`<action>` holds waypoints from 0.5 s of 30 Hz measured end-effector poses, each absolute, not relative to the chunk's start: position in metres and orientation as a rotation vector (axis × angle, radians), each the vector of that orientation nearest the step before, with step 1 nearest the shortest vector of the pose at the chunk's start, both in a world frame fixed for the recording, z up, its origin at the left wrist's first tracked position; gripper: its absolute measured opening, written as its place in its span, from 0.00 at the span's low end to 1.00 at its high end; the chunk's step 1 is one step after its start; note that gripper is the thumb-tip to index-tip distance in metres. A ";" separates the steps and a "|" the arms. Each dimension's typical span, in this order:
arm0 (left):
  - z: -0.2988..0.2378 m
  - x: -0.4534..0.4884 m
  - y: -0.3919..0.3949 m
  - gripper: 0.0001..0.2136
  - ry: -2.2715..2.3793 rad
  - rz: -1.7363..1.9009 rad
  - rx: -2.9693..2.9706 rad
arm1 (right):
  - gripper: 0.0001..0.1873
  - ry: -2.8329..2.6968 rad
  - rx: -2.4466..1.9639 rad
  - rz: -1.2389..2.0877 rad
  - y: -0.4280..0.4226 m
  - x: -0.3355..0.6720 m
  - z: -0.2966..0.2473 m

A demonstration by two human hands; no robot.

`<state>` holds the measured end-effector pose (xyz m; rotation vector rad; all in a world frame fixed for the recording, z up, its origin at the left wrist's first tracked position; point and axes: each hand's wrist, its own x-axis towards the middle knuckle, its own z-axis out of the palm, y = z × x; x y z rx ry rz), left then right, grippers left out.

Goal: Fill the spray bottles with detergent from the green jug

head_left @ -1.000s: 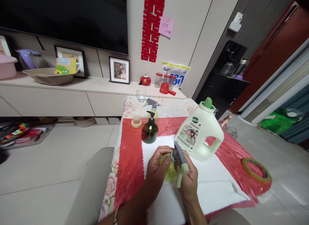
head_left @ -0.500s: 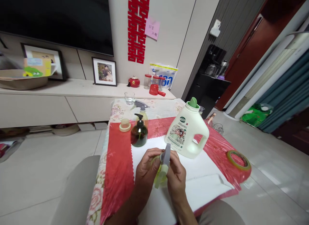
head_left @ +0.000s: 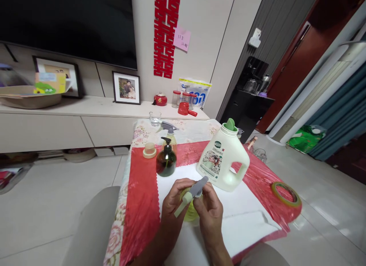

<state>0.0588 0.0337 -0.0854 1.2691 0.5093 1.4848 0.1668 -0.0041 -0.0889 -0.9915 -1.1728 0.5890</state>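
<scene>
Living-room table (head_left: pixel 137 132) under a red cloth (head_left: pixel 143 189)
Left hand (head_left: pixel 172 200) wraps a spray bottle (head_left: pixel 189 213); right hand (head_left: pixel 211 213) pinches its trigger head (head_left: pixel 196 189)

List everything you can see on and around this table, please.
sprayer: one, yellow-green with grey head, in both hands
jug: one, pale green, on white sheet
pump bottle: one, dark, left of jug
second sprayer: one, grey head, behind pump bottle
cap: one, cream, on red cloth
glass: one, clear, table's far end
tape roll: one, green, table's right edge
photo frames: two, dark, on sideboard
TV: one, black, on wall
left hand: one, around the sprayer's body
right hand: one, fingers on its head
</scene>
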 end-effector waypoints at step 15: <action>-0.081 0.058 0.029 0.10 0.551 1.430 1.222 | 0.12 -1.140 -1.020 0.595 -0.003 0.171 -0.101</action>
